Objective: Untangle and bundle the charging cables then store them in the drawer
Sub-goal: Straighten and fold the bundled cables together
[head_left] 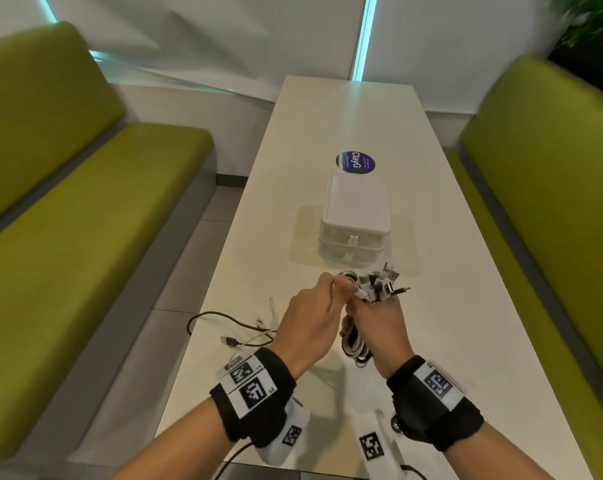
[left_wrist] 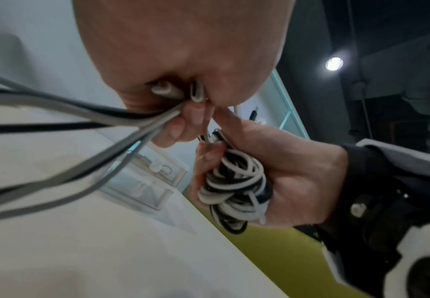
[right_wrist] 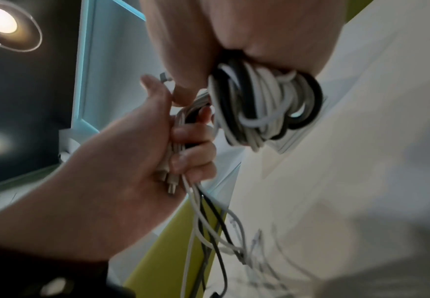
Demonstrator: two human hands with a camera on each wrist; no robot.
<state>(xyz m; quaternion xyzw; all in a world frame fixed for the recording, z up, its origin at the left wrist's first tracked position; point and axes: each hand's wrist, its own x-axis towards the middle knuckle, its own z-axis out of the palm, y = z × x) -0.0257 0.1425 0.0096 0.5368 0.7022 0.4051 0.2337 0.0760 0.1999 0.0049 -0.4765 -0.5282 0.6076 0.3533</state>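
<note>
My right hand (head_left: 376,315) grips a coiled bundle of white and black charging cables (head_left: 355,348) above the white table (head_left: 449,306). Several plug ends (head_left: 385,282) stick up out of its fist. In the right wrist view the coil (right_wrist: 264,106) hangs below that hand. My left hand (head_left: 322,299) sits close against the right and holds several loose cable strands (right_wrist: 180,145) with their plugs in curled fingers. Those strands (left_wrist: 55,113) trail away from the left hand down to the table. A small white two-drawer unit (head_left: 353,220) stands just beyond the hands with both drawers closed.
Loose brown and white cable tails (head_left: 237,332) lie on the table's left edge by my left wrist. A round purple sticker (head_left: 355,162) sits behind the drawer unit. Green benches (head_left: 85,237) flank the table on both sides.
</note>
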